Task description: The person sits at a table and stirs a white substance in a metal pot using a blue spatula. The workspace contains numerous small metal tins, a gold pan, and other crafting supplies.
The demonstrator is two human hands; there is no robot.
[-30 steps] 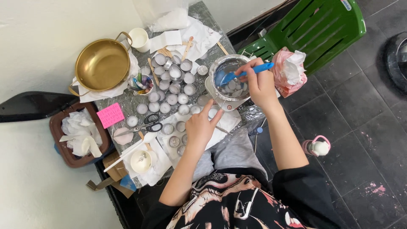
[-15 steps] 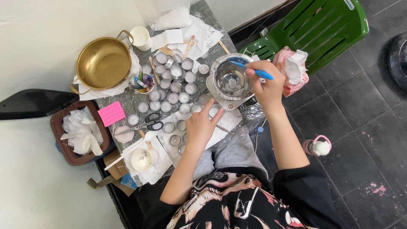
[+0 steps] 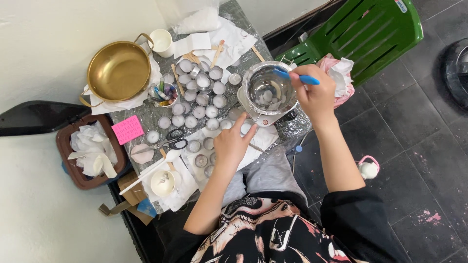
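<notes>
— Two hands were at work, and the right hand point(image 3: 317, 95) was the busy one: its fingers were closed round the blue handle of a spatula point(image 3: 298, 77), whose tip reached over the rim into the steel pot point(image 3: 269, 90).

— And what was in the pot?

— Pale lumps lay at the bottom, but I could not tell what they were. The pot itself sat at the near right edge of the table point(image 3: 146, 114), on crinkled foil, with a green plastic chair point(image 3: 363, 31) just beyond it.

— What about the other hand?

— The left hand point(image 3: 233, 143) held nothing. It lay loosely open, palm down on white paper, with the forefinger stretched towards the base of the pot and touching one of the small round cups point(image 3: 200, 100) there, as far as I could see.

— Were there many of those cups?

— Dozens, silvery, in rough rows across the middle of the table. Black-handled scissors point(image 3: 171, 140) lay among the nearer ones, and a pink note point(image 3: 127, 129) sat near them at the table's left edge.

— Anything further out?

— A brass pan point(image 3: 118, 71) with two handles stood at the far left corner, a white mug point(image 3: 161, 42) just beside it. Off the table's left side was a brown tray point(image 3: 66, 151) of crumpled tissue.
</notes>
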